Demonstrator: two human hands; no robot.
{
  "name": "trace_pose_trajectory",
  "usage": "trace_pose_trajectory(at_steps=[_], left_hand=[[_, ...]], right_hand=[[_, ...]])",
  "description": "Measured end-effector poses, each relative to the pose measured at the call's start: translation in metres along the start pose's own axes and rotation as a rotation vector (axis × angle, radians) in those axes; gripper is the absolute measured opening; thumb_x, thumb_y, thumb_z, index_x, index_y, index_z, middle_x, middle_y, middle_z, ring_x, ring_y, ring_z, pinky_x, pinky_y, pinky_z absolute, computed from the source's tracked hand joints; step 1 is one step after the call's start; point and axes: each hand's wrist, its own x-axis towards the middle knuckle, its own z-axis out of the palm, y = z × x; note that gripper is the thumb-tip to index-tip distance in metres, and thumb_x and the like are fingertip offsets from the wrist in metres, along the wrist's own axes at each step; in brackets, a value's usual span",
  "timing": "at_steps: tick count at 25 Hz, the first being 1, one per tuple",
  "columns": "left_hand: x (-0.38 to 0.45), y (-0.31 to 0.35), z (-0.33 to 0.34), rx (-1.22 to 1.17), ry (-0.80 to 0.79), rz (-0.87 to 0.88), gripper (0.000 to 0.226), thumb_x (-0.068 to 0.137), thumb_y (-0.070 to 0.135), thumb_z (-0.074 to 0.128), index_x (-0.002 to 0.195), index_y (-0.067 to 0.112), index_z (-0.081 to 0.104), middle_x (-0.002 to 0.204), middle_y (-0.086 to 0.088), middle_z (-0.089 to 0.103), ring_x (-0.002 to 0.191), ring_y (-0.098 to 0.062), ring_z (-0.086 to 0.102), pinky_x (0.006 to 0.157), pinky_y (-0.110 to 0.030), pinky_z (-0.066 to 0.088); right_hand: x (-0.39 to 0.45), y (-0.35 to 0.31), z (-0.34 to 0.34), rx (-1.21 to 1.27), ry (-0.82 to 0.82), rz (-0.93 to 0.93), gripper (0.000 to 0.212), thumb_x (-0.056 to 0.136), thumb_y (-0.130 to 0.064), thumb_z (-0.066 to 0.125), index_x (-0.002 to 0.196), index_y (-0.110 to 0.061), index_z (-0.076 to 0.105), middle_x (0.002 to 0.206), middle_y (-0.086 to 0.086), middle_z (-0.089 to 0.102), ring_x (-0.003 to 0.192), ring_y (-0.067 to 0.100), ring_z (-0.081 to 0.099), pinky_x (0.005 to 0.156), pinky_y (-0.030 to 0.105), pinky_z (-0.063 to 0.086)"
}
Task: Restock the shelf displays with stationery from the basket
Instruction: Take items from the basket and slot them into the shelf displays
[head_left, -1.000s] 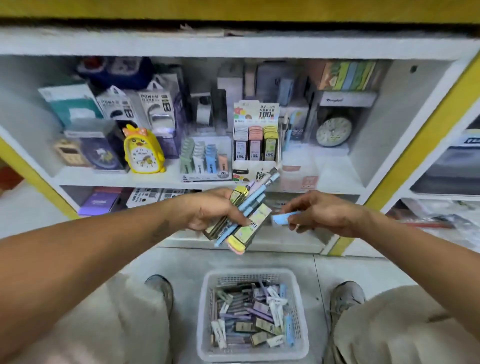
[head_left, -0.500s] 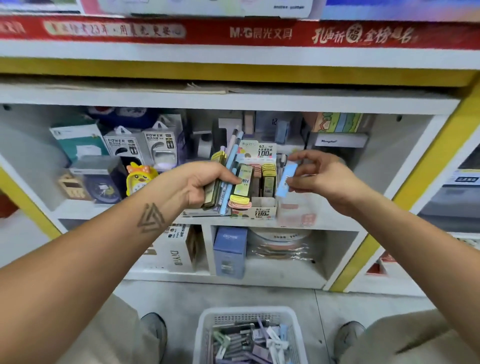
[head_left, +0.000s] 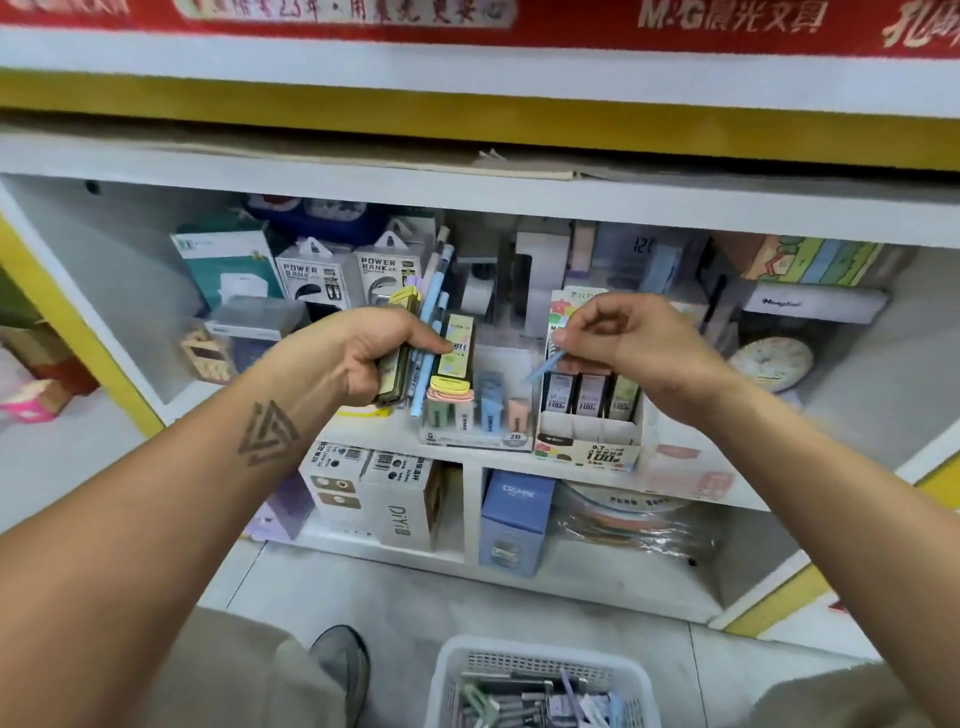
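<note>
We read "M&G" in pale letters on the red banner (head_left: 727, 21) above the shelf (head_left: 467, 192), with Chinese characters beside it. On the shelf, two hanging packs say "POWER BANK" (head_left: 340, 275), the small tray (head_left: 475, 415) of pastel cases bears a round "2B" sticker, and the cardboard display box (head_left: 589, 441) shows "0.7" and "100" on its front lip. That box holds three upright rows of lead cases (grey, grey and green-yellow, each marked "100"). Below, a blue carton (head_left: 517, 525) reads "CRUHRE" and a white carton (head_left: 397, 499) reads "DIYID", as far as we can make out.

Our left hand (head_left: 358, 353) is curled round a bundle of lead cases and blue pens (head_left: 431, 353), thumb pressed on a yellow case. Our right hand (head_left: 628, 338) pinches one blue lead case (head_left: 545, 369) between thumb and fingers, its lower end tilted down just above the display box's left row.

The white basket (head_left: 452, 675) sits on the floor between our feet, filled with more mixed cases.
</note>
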Motion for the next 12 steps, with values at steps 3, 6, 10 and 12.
trace_pose_trajectory(at_steps=[3, 6, 10, 12], left_hand=[[0.003, -0.003, -0.012, 0.01, 0.027, -0.006, 0.012, 0.088, -0.001, 0.06, 0.096, 0.003, 0.069, 0.083, -0.015, 0.075, 0.068, -0.027, 0.073, 0.061, -0.037, 0.06], [0.004, -0.007, -0.019, -0.004, 0.041, -0.015, 0.012, 0.087, -0.002, 0.061, 0.096, 0.003, 0.068, 0.081, -0.015, 0.075, 0.064, -0.028, 0.073, 0.049, -0.033, 0.056], [0.006, -0.01, -0.023, -0.003, 0.043, -0.015, 0.009, 0.087, -0.003, 0.061, 0.089, 0.003, 0.067, 0.07, -0.013, 0.073, 0.054, -0.025, 0.071, 0.041, -0.028, 0.051], [0.006, -0.01, -0.024, 0.013, 0.041, -0.012, 0.009, 0.087, -0.002, 0.061, 0.086, 0.004, 0.066, 0.066, -0.011, 0.072, 0.05, -0.024, 0.068, 0.038, -0.025, 0.048]], right_hand=[[0.018, 0.0, 0.015, -0.431, -0.005, -0.153, 0.014, 0.088, -0.004, 0.073, 0.094, -0.015, 0.068, 0.095, 0.009, 0.072, 0.084, 0.019, 0.073, 0.078, 0.027, 0.059], [0.032, 0.001, 0.026, -0.758, 0.071, -0.297, 0.024, 0.084, -0.01, 0.078, 0.101, -0.025, 0.07, 0.088, -0.009, 0.067, 0.08, 0.007, 0.064, 0.077, 0.019, 0.054], [0.043, 0.004, 0.033, -0.752, 0.144, -0.349, 0.021, 0.081, -0.013, 0.082, 0.099, -0.021, 0.075, 0.078, -0.017, 0.064, 0.073, 0.001, 0.063, 0.07, 0.009, 0.05], [0.046, 0.008, 0.034, -0.789, 0.143, -0.389, 0.021, 0.084, -0.011, 0.079, 0.103, -0.018, 0.076, 0.082, -0.006, 0.069, 0.077, 0.012, 0.066, 0.08, 0.026, 0.057]])
